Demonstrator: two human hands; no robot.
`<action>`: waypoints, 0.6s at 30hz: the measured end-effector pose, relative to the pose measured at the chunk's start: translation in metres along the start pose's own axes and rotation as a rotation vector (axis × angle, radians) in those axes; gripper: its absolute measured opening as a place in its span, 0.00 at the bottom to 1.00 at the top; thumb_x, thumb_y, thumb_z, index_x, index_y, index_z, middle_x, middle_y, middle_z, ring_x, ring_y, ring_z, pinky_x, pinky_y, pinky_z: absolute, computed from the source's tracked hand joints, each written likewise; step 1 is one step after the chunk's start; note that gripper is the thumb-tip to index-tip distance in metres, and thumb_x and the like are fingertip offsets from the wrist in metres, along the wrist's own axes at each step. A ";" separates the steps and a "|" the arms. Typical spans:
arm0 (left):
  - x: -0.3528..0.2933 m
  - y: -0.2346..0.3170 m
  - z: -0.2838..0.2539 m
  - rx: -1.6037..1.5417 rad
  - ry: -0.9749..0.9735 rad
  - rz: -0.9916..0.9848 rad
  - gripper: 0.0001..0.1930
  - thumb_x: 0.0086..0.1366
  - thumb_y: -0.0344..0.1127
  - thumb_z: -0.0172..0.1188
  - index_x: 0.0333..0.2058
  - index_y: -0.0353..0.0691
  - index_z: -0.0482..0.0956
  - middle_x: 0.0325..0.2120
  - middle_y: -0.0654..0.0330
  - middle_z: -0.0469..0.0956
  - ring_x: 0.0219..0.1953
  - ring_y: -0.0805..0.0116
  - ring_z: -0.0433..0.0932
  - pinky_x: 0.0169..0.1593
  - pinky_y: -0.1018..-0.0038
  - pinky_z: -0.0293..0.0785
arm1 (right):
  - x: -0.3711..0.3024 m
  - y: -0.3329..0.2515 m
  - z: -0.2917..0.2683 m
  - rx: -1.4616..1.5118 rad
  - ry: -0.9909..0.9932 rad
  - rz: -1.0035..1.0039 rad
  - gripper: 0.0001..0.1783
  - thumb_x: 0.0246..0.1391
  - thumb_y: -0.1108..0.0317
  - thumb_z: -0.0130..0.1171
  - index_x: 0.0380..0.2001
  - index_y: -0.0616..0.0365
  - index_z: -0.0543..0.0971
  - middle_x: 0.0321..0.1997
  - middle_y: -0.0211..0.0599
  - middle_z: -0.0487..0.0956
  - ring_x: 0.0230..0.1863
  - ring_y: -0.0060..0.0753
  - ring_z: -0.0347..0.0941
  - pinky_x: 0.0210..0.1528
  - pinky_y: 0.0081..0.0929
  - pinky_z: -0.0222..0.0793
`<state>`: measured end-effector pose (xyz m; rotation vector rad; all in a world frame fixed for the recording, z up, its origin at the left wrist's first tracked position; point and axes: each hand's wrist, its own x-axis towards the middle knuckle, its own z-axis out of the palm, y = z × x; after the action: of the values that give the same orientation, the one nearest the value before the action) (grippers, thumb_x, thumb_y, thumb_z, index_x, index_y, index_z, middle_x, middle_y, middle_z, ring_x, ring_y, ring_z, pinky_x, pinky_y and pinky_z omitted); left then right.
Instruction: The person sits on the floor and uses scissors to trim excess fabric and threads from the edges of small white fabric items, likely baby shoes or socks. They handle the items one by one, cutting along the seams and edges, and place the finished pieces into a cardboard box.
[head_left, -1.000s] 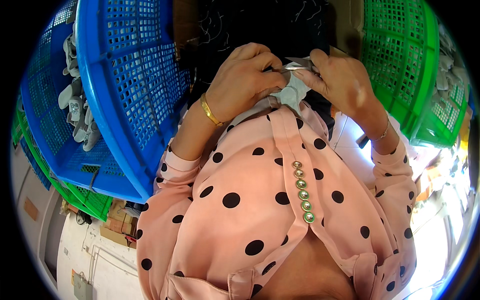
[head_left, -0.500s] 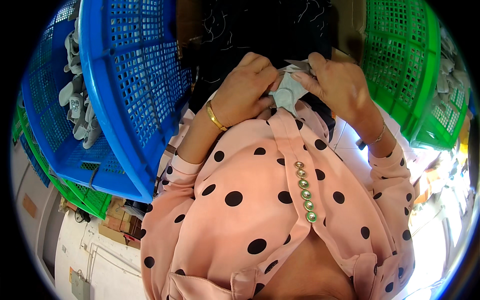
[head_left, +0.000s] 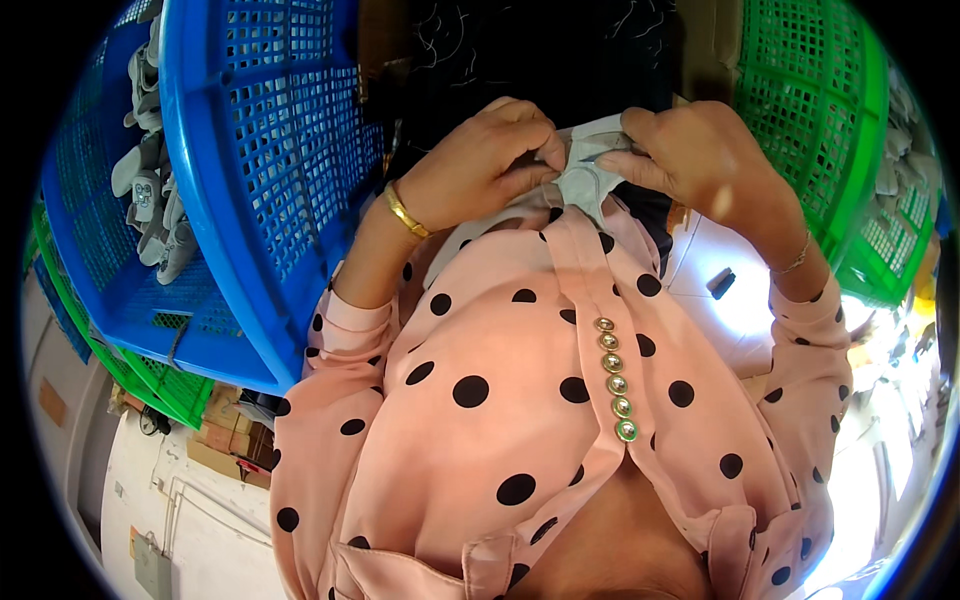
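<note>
A pale grey fabric shoe upper (head_left: 583, 184) with curved, stitched edges is stretched between my hands, just above the front of my polka-dot shirt. My left hand (head_left: 497, 150), with a gold bangle at its wrist, pinches the left side between thumb and fingers. On the other side, my right hand (head_left: 690, 160) grips the upper's far right edge between thumb and bent forefinger. Its remaining fingers curl out of sight, so I cannot tell whether they also hold something. Part of the fabric hangs down against the shirt.
At the left stands a tall blue plastic basket (head_left: 290, 130); grey shoe uppers (head_left: 150, 200) lie in another blue basket beyond its wall. A green basket (head_left: 815, 120) with more grey pieces stands at the right. Loose pale threads (head_left: 440, 45) lie on dark cloth ahead.
My hands have moved slightly apart, the right one outward, spreading the upper wider. A pointed metal blade seen beside my right thumb earlier no longer shows clearly.
</note>
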<state>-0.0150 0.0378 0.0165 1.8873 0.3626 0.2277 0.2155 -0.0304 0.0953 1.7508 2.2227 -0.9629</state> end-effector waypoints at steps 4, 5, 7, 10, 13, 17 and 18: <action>0.000 -0.003 0.005 0.057 0.050 0.041 0.07 0.55 0.28 0.66 0.32 0.42 0.77 0.35 0.60 0.76 0.44 0.58 0.75 0.47 0.69 0.73 | 0.009 -0.009 -0.016 -0.039 -0.152 0.001 0.27 0.57 0.45 0.55 0.20 0.60 0.79 0.14 0.44 0.72 0.20 0.48 0.72 0.24 0.37 0.68; -0.001 -0.002 0.006 0.070 0.074 0.054 0.08 0.55 0.28 0.66 0.32 0.42 0.77 0.34 0.60 0.76 0.44 0.58 0.75 0.47 0.68 0.73 | 0.012 -0.008 -0.017 -0.061 -0.161 -0.018 0.26 0.56 0.46 0.55 0.19 0.59 0.79 0.14 0.44 0.72 0.19 0.48 0.72 0.23 0.37 0.68; -0.001 -0.001 0.008 0.093 0.107 0.064 0.08 0.55 0.28 0.66 0.32 0.42 0.76 0.34 0.60 0.76 0.43 0.58 0.74 0.46 0.68 0.73 | 0.016 -0.004 -0.015 -0.086 -0.140 -0.102 0.25 0.55 0.48 0.56 0.17 0.60 0.79 0.13 0.44 0.71 0.19 0.48 0.71 0.22 0.37 0.67; -0.002 0.001 0.010 0.126 0.139 0.051 0.09 0.55 0.28 0.66 0.33 0.42 0.75 0.34 0.59 0.76 0.42 0.57 0.74 0.45 0.68 0.72 | 0.020 0.004 -0.014 -0.103 -0.070 -0.254 0.24 0.54 0.51 0.57 0.15 0.60 0.78 0.13 0.43 0.69 0.18 0.47 0.70 0.21 0.36 0.66; -0.002 0.001 0.010 0.154 0.152 0.053 0.09 0.55 0.28 0.66 0.32 0.41 0.75 0.34 0.59 0.76 0.42 0.58 0.74 0.45 0.68 0.72 | 0.026 0.005 -0.013 -0.105 -0.021 -0.317 0.24 0.53 0.52 0.58 0.13 0.61 0.76 0.13 0.44 0.69 0.18 0.48 0.69 0.21 0.37 0.65; -0.001 0.001 0.008 0.144 0.150 0.070 0.08 0.55 0.28 0.66 0.32 0.41 0.75 0.34 0.59 0.76 0.42 0.57 0.74 0.44 0.68 0.72 | 0.032 0.009 -0.008 -0.078 0.048 -0.405 0.29 0.55 0.49 0.57 0.13 0.65 0.74 0.14 0.49 0.67 0.18 0.52 0.67 0.23 0.40 0.63; -0.001 0.001 0.008 0.139 0.150 0.073 0.08 0.55 0.28 0.66 0.32 0.41 0.75 0.34 0.59 0.76 0.42 0.57 0.74 0.44 0.68 0.72 | 0.034 0.010 -0.007 -0.076 0.048 -0.418 0.29 0.55 0.49 0.57 0.12 0.65 0.73 0.14 0.48 0.67 0.18 0.52 0.67 0.23 0.40 0.63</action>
<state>-0.0131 0.0302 0.0146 2.0284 0.4198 0.4035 0.2162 0.0023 0.0810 1.3152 2.6795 -0.8969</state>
